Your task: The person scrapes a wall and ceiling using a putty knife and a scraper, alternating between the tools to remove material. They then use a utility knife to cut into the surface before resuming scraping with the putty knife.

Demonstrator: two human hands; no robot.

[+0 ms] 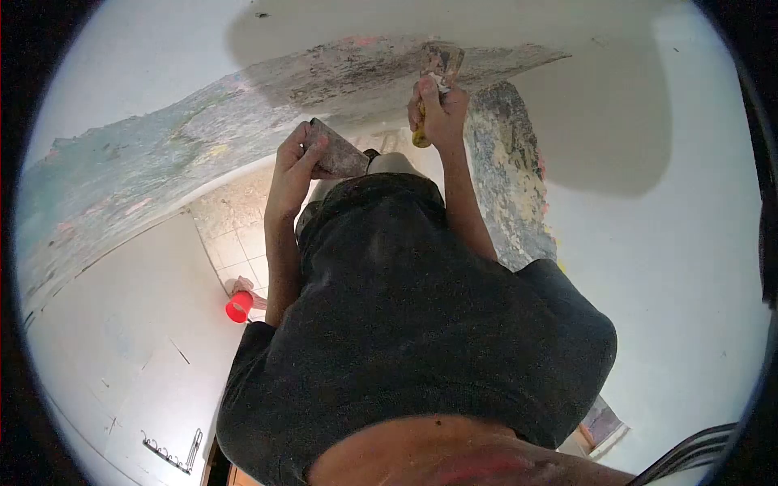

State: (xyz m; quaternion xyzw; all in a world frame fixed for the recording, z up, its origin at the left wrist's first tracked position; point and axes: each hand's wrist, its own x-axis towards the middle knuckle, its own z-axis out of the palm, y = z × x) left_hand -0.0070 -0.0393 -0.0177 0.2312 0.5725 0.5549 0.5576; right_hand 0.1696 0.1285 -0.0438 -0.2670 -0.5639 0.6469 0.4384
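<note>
My left hand (293, 166) is closed round a flat grey rectangular piece (340, 152), speckled and dusty, held in front of my waist. My right hand (442, 113) grips a scraper by its yellow handle (420, 136). The scraper's wide, dirty blade (442, 58) points up, over a rough, stripped strip of wall (348, 71); whether it touches the wall I cannot tell. Beside my right forearm runs another stripped patch (506, 154) with grey and cream remains of paint.
A red container (239, 307) stands low at the left near the tiled floor (235, 249). A hook rack (168, 455) is on the white surface at the lower left. Dark cables (689, 454) cross the lower right corner. Smooth white wall (648, 259) extends to the right.
</note>
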